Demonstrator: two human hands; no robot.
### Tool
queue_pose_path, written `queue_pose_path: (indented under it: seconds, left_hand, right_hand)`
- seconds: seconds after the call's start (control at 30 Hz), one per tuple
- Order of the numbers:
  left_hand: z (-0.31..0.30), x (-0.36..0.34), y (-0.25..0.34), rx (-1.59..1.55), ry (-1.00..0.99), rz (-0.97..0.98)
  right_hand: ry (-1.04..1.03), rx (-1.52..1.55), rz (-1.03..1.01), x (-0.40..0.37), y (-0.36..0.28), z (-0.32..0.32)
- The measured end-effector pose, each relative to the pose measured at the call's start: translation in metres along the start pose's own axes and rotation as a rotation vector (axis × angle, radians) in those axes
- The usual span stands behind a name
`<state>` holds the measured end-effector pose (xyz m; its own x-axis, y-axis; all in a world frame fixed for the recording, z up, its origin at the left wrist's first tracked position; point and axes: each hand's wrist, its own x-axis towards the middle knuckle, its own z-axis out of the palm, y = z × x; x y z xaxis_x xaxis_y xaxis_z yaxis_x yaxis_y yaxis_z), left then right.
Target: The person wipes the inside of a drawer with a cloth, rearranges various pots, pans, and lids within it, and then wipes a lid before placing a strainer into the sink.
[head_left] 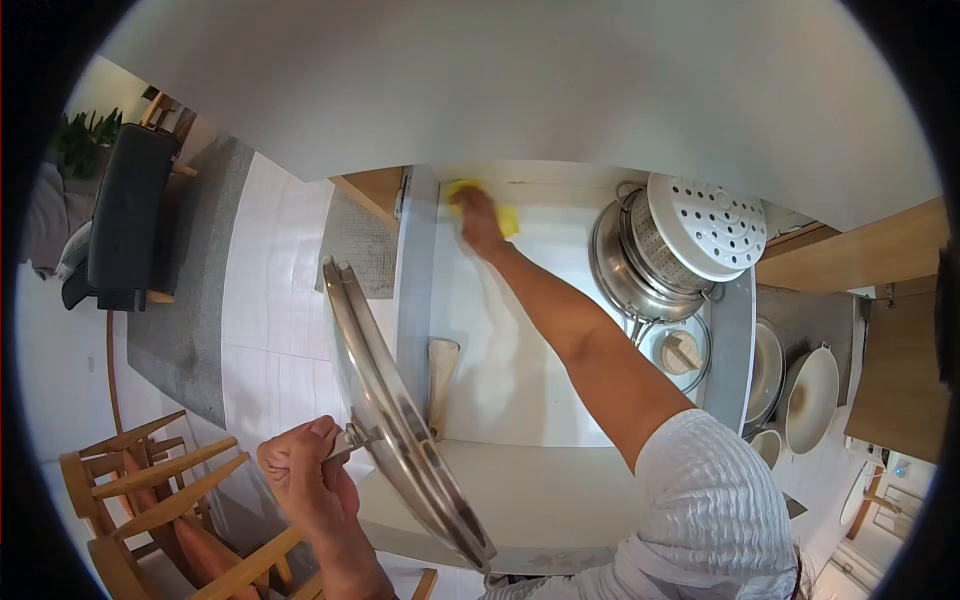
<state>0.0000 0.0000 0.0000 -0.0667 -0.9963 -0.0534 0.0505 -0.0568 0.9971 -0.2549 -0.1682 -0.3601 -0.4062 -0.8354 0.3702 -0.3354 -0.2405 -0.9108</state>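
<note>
My left hand [312, 468] is closed round the handle of a metal pan lid [400, 420], which stands on edge outside the drawer's front left part. Deep inside the white drawer [520, 380], my right hand [478, 222] presses a yellow cloth [508, 220] near the back left corner; the hand is slightly blurred. Stacked metal pots [630, 260] with a white perforated steamer tray [708, 225] on top fill the drawer's back right. A glass lid [692, 355] lies in front of them. A pale wooden-looking piece [442, 375] rests by the left wall.
Wooden chairs [170, 500] stand at the lower left. A dark chair [130, 215] is farther back on a grey rug [190, 330]. Pans [812, 400] sit on the right, below an open wooden cabinet front [850, 250]. A grey surface hangs over the drawer's back.
</note>
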Motion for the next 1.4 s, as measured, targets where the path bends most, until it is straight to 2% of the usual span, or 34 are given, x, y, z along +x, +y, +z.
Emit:
queue_pose_path:
  seconds: [0.03,0.07,0.1,0.17,0.23,0.3,0.33,0.43,0.47,0.53,0.6,0.67,0.7,0.77,0.8,0.83,0.9,0.97,1.0,1.07,1.1,1.17,1.23,1.27,1.3,1.33,1.4]
  left_hand:
    - [0.000,-0.003,0.005,0.018,-0.005,-0.008]
    - [0.001,-0.005,0.009,0.034,-0.011,-0.012]
    - [0.008,0.009,-0.014,-0.004,-0.020,0.051]
    - [0.007,0.005,-0.012,0.068,0.004,0.068]
    - [0.007,0.003,-0.008,0.091,0.003,0.056]
    - [0.006,0.001,-0.008,0.096,0.005,0.039]
    - [0.004,0.001,-0.007,0.076,-0.009,0.029]
    - [0.003,0.001,-0.005,0.054,-0.030,0.028]
    - [0.002,0.001,-0.004,0.057,-0.038,0.031]
    - [-0.006,0.006,-0.011,0.000,-0.087,0.051]
    - [-0.007,0.006,-0.012,-0.045,-0.132,0.046]
    - [-0.007,0.006,-0.013,-0.011,-0.124,0.051]
    - [-0.005,0.007,-0.013,0.015,-0.122,0.075]
    - [-0.003,0.007,-0.013,0.041,-0.123,0.071]
    - [-0.003,0.008,-0.014,0.065,-0.130,0.083]
    - [-0.003,0.009,-0.017,0.093,-0.136,0.091]
    - [-0.004,0.011,-0.018,0.099,-0.151,0.075]
    - [-0.001,0.010,-0.018,0.119,-0.146,0.025]
    - [-0.001,0.011,-0.020,0.124,-0.150,0.029]
    - [0.003,0.009,-0.017,0.137,-0.142,0.016]
    - [0.005,0.008,-0.016,0.138,-0.135,0.020]
    - [0.004,0.009,-0.018,0.142,-0.136,0.008]
    - [0.006,0.010,-0.019,0.164,-0.099,0.017]
    - [0.004,0.012,-0.019,0.172,-0.104,0.011]
    - [0.002,0.014,-0.022,0.141,-0.117,0.002]
    - [0.000,0.015,-0.023,0.110,-0.131,-0.008]
    - [0.000,0.014,-0.022,0.099,-0.136,-0.009]
  right_hand:
    - [-0.053,-0.323,-0.119,-0.010,-0.022,0.011]
    - [-0.010,-0.184,0.068,-0.015,-0.041,0.012]
    - [0.012,-0.197,-0.002,0.025,-0.035,0.002]
    - [0.287,-0.375,0.007,0.021,-0.032,-0.003]
    - [0.262,-0.393,0.065,0.021,-0.017,0.001]
    - [-0.016,-0.473,-0.160,0.023,-0.009,0.001]
    - [-0.021,-0.472,-0.154,0.022,-0.007,0.000]
    - [-0.382,-0.505,-0.164,0.026,-0.011,-0.010]
    - [-0.381,-0.505,-0.163,0.018,-0.016,-0.016]
    - [-0.618,-0.284,-0.262,-0.020,-0.024,-0.036]
    - [-0.682,-0.167,-0.172,-0.070,-0.039,-0.052]
    - [-0.670,-0.039,-0.266,-0.129,-0.054,-0.064]
    - [-0.707,-0.049,-0.147,-0.165,-0.072,-0.071]
    - [-0.804,0.081,-0.148,-0.235,-0.079,-0.077]
    - [-0.849,0.136,-0.141,-0.252,-0.108,-0.090]
    - [-0.868,0.248,-0.061,-0.269,-0.120,-0.097]
    - [-1.226,0.307,0.641,-0.259,-0.171,-0.113]
    - [-1.065,0.227,0.492,-0.243,-0.158,-0.116]
    - [-0.821,0.394,0.481,-0.224,-0.141,-0.118]
    - [-0.581,0.207,0.642,-0.153,-0.135,-0.129]
    - [-0.497,0.074,0.313,-0.129,-0.096,-0.136]
    - [-0.251,-0.402,0.229,-0.103,-0.071,-0.139]
    - [-0.236,-0.697,-0.195,-0.136,-0.045,-0.128]
    - [-0.371,-0.561,-0.092,-0.155,-0.060,-0.122]
    - [-0.477,-0.379,-0.143,-0.179,-0.058,-0.115]
    - [-0.562,-0.100,0.023,-0.208,-0.083,-0.113]
    - [-0.807,-0.195,-0.108,-0.270,-0.102,-0.120]
